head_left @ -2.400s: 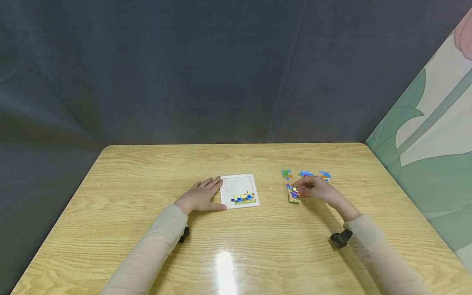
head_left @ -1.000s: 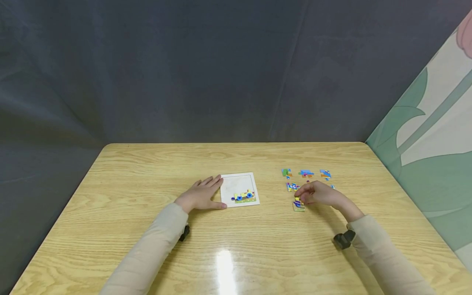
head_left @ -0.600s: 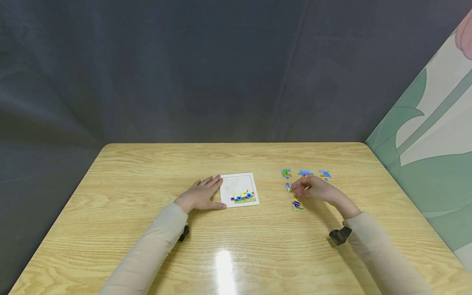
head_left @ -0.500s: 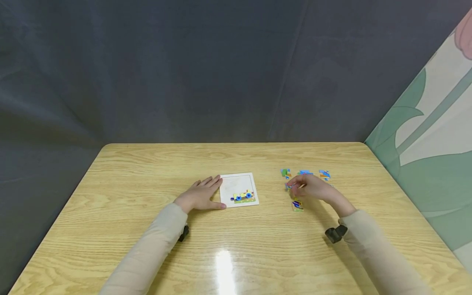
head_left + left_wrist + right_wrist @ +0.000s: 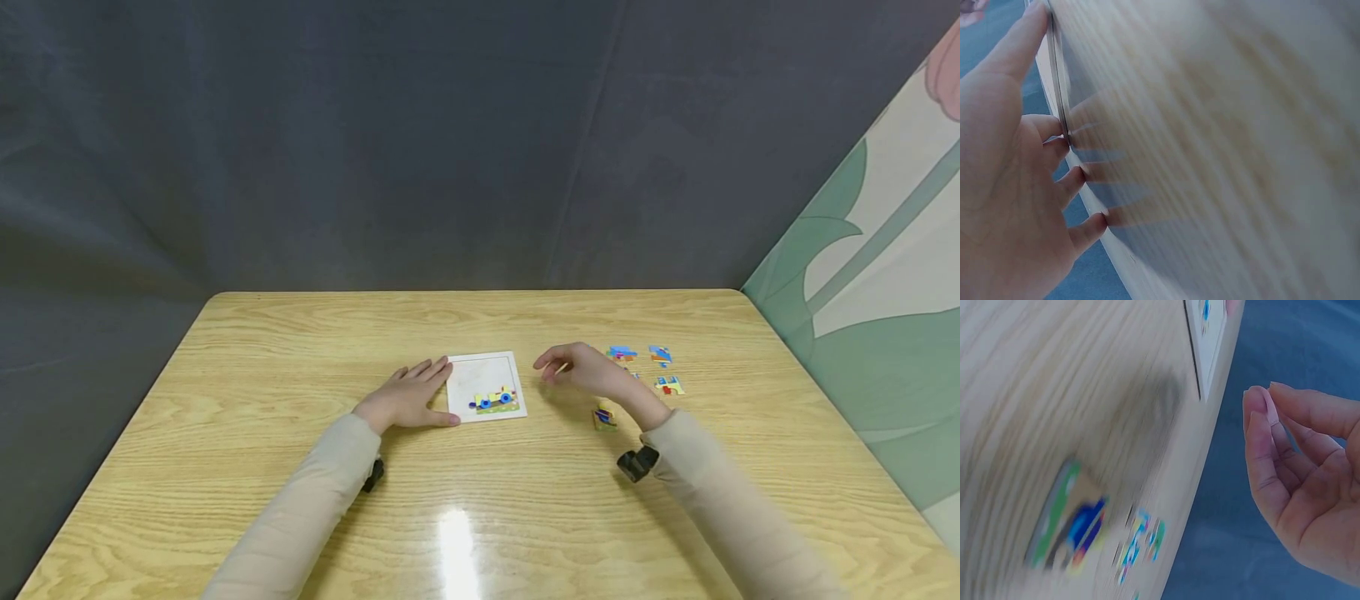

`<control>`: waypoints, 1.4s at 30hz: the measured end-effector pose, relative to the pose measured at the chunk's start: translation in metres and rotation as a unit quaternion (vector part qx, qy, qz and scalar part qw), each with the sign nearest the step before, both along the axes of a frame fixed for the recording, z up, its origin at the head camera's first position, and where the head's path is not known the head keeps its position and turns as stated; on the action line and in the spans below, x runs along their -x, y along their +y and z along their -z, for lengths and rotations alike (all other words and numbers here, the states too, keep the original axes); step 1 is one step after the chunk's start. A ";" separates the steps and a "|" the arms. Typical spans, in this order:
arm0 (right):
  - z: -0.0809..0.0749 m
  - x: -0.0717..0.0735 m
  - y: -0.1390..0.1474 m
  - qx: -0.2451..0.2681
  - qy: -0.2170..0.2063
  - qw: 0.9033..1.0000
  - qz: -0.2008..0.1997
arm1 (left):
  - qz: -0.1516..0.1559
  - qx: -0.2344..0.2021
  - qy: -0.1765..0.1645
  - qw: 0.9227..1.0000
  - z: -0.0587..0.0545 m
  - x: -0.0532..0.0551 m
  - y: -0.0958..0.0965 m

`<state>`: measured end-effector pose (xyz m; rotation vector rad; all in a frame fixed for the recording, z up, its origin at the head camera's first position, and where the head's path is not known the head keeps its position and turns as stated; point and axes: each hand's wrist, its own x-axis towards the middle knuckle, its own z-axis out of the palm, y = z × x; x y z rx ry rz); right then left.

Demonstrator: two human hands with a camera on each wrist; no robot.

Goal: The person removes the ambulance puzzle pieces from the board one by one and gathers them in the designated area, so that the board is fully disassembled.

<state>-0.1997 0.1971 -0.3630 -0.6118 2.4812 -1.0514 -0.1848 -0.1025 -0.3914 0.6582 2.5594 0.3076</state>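
No writing is readable anywhere. The left hand [image 5: 411,398] lies flat, fingers straight, touching the left edge of the white puzzle tray [image 5: 485,371]. The right hand [image 5: 581,371] hovers just right of the tray, fingers loosely curled and holding nothing. Loose puzzle pieces [image 5: 604,417] lie on the wooden table [image 5: 300,350] near its wrist.

The puzzle board [image 5: 486,385] lies on the table [image 5: 300,350]. Loose puzzle pieces [image 5: 660,371] lie to its right, well apart.
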 end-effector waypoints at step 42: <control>0.025 -0.004 -0.077 -0.069 -0.011 0.996 -0.047 | -0.006 0.004 -0.003 1.000 0.001 -0.001 0.001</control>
